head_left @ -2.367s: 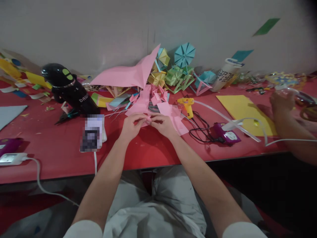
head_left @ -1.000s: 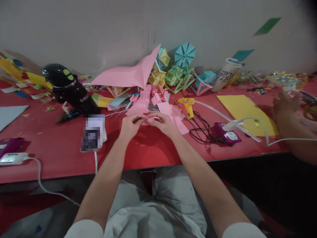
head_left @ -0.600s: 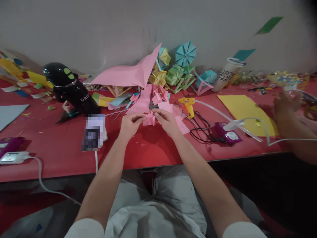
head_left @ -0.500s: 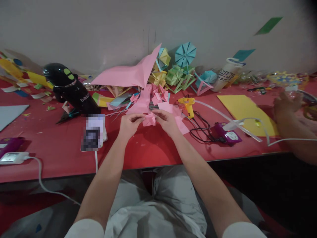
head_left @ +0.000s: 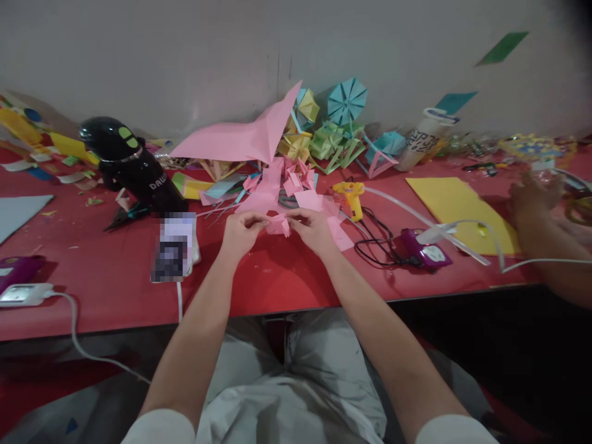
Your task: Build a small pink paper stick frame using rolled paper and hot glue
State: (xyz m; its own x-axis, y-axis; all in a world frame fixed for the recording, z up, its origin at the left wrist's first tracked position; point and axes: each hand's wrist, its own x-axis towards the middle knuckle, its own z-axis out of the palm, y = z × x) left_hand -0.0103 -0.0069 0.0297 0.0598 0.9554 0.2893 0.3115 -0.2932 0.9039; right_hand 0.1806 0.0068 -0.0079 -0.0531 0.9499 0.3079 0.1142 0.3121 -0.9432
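Observation:
A small piece of folded pink paper [head_left: 279, 225] is pinched between my two hands, just above the red table near its middle. My left hand [head_left: 243, 233] grips its left end with thumb and fingers. On the opposite end, my right hand [head_left: 311, 229] has its fingertips closed on the same paper. Right behind the hands lie flat pink paper sheets [head_left: 317, 200] and several folded pink pieces [head_left: 293, 179]. A yellow glue gun [head_left: 350, 198] rests to the right of my right hand.
A black bottle [head_left: 148, 172] and a phone [head_left: 174, 248] are on the left. Colourful paper umbrellas [head_left: 346, 102] stand along the wall. At right are a purple power socket [head_left: 424, 248], yellow paper [head_left: 462, 213], a white cup [head_left: 423, 139] and another person's hand [head_left: 536, 200].
The folded pink paper has turned slightly between my fingertips, and my hands have shifted a little. The other things on the table stay where they were.

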